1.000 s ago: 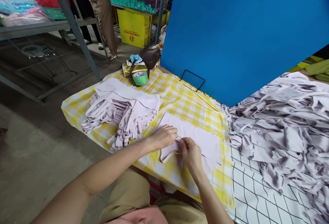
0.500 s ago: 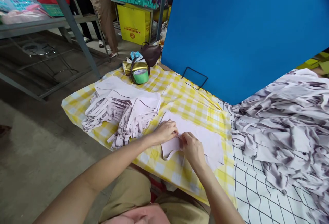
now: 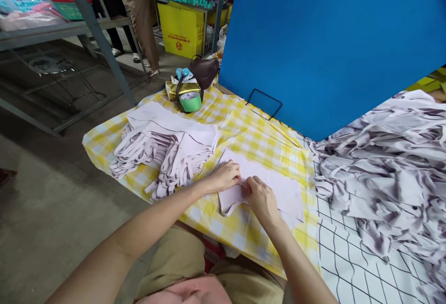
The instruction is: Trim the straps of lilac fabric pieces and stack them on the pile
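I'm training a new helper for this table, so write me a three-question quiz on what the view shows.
1. True or false: the left hand and the right hand are both on the pale cloth piece.
2. Choose one: the tape roll, lying beyond the layered stack, is (a) black, (b) red, (c) green.
3. Fill in: the loose heap spreads over a white cover crossed by dark ____.

Key: 1. True. 2. (c) green. 3. Lines.
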{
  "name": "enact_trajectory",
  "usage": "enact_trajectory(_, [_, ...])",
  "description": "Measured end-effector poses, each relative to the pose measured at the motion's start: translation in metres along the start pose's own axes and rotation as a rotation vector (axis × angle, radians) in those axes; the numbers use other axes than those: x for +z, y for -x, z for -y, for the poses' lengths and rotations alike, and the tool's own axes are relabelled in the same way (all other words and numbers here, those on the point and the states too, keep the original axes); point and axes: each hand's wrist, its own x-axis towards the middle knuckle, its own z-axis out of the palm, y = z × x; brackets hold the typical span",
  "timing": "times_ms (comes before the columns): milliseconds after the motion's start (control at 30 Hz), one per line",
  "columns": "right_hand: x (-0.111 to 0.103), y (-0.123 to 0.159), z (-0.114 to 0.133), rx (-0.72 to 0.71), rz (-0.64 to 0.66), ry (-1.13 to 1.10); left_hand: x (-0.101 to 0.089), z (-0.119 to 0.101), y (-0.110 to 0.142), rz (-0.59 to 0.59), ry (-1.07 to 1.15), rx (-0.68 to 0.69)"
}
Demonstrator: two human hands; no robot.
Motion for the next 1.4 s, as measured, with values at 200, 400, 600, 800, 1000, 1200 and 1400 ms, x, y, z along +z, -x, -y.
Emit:
enact_trajectory(200, [0.001,-0.002,-0.002,-0.052,-0.006,0.018,0.001,0.004,-0.002,0.009,0.002,0.025])
enact_trajectory(400, [-0.002,-0.007,-0.008,-0.139,0.014,0.003,0.003,0.009,-0.004,0.027,0.001,0.046])
enact_trajectory(600, [-0.006,-0.012,-0.003,-0.217,0.032,-0.064,-0.001,0.006,-0.004,0.04,-0.016,0.053])
enact_trajectory(800, [0.002,-0.014,0.002,-0.036,-0.017,-0.208,0.003,0.007,-0.003,-0.018,0.036,0.053])
enact_trajectory(1000, [-0.012,0.02,0.019,0.373,-0.037,-0.816,-0.001,0.006,0.006,-0.02,0.13,0.052])
enact_trajectory(1200, [-0.024,0.08,0.058,0.66,0.129,-1.436,-0.022,0.008,0.018,0.14,0.349,0.038])
enact_trajectory(1400, [-0.001,0.113,0.096,0.884,0.018,-1.626,-0.023,0.0,0.017,0.111,0.342,-0.049])
